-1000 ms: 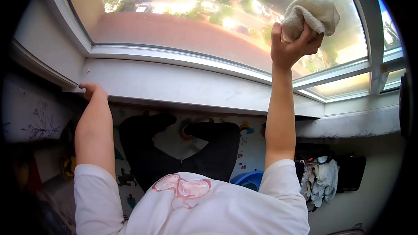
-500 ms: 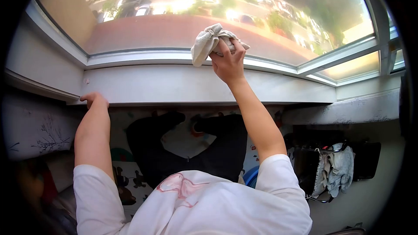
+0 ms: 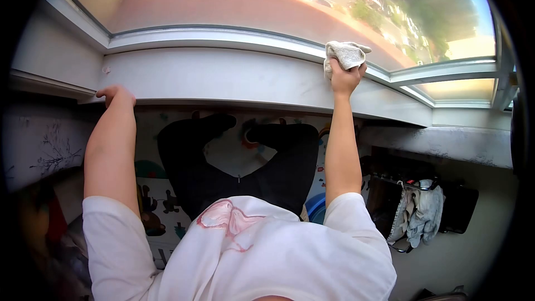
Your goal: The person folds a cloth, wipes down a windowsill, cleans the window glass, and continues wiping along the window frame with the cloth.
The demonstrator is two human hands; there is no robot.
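Note:
My right hand (image 3: 346,81) is closed around a crumpled pale cloth (image 3: 344,54). The cloth rests against the window frame (image 3: 223,34), at the lower edge of the glass, right of centre. Part of my fingers is hidden behind the cloth. At the left end of the white windowsill (image 3: 223,78), my left hand (image 3: 117,95) grips the front edge. Most of its fingers are bent out of sight.
Beyond the window glass (image 3: 234,8) lie a reddish ledge, parked cars and trees far below. A rack with hung cloths (image 3: 426,212) stands at the lower right. A blue basin (image 3: 316,207) sits beside my right leg, on a patterned mat (image 3: 159,189).
My right hand has slid the cloth to the right along the bottom of the window. The view has tilted down slightly. My left hand stays on the sill edge.

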